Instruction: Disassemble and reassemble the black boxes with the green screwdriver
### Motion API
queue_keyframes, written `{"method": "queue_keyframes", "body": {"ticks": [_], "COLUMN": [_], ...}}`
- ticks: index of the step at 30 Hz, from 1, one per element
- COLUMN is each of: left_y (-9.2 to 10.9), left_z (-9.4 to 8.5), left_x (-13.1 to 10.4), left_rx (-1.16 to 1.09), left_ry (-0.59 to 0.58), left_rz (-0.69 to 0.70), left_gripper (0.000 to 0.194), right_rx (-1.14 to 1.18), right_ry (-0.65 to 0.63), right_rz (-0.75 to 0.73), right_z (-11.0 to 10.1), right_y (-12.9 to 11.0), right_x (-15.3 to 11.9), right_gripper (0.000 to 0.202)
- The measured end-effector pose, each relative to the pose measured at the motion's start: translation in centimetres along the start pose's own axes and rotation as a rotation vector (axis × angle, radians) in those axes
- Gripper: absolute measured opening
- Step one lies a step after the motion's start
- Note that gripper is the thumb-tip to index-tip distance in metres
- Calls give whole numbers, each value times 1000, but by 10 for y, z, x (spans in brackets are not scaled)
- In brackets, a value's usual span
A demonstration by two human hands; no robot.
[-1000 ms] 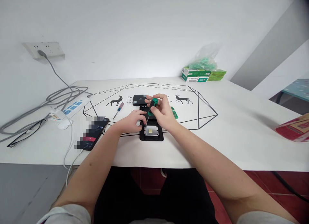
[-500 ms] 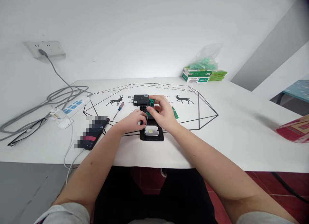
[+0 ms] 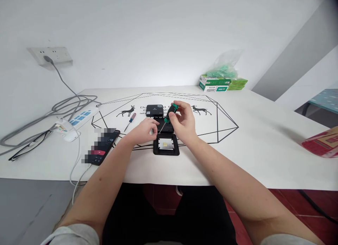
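Holds green-and-black screwdriver (image 3: 169, 115) in right hand (image 3: 185, 122), tip near far-left corner of black casing (image 3: 166, 152). Points it down-left, long axis slanted. Has left hand (image 3: 144, 131) curled beside tip; can't tell if gripping anything.

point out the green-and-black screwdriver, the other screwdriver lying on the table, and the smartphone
Green-and-black screwdriver (image 3: 170, 113): head view, on the middle of its handle
Other screwdriver (image 3: 132, 119): head view, on the lower half of its handle
Smartphone (image 3: 107, 145): head view, on its screen
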State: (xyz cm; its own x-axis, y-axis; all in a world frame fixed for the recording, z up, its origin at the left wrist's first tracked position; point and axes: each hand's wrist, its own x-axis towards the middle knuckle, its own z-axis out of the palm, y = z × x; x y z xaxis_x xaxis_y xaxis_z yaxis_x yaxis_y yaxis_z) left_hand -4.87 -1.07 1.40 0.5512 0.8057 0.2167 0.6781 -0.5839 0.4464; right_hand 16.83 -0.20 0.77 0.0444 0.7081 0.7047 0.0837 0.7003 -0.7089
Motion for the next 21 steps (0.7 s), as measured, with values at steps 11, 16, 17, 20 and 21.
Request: {"method": "queue_keyframes", "body": {"ticks": [11,16,17,20,21], "left_y": [-31,-20,-17,-12,-12], "left_z": [-9,-9,-8,-4,-2], "left_x": [6,2,0,-5,-6], "left_rx": [154,87,56,-18,-19], "left_ry": [325,179,104,-165,-214], "left_rz": [-312,-221,-177,-92,-83], "left_gripper": [23,25,29,70,84], "right_rx": [-40,-37,-37,-36,-36], "right_ry": [-90,-90,-91,-111,-128], "right_rz": [22,24,23,17,12], "right_z": [-1,-2,-2,-3,-2], "right_y": [-6,-6,-6,-9,-10], "right_x": [1,1,1,0,0], "right_gripper": [32,33,33,33,33]}}
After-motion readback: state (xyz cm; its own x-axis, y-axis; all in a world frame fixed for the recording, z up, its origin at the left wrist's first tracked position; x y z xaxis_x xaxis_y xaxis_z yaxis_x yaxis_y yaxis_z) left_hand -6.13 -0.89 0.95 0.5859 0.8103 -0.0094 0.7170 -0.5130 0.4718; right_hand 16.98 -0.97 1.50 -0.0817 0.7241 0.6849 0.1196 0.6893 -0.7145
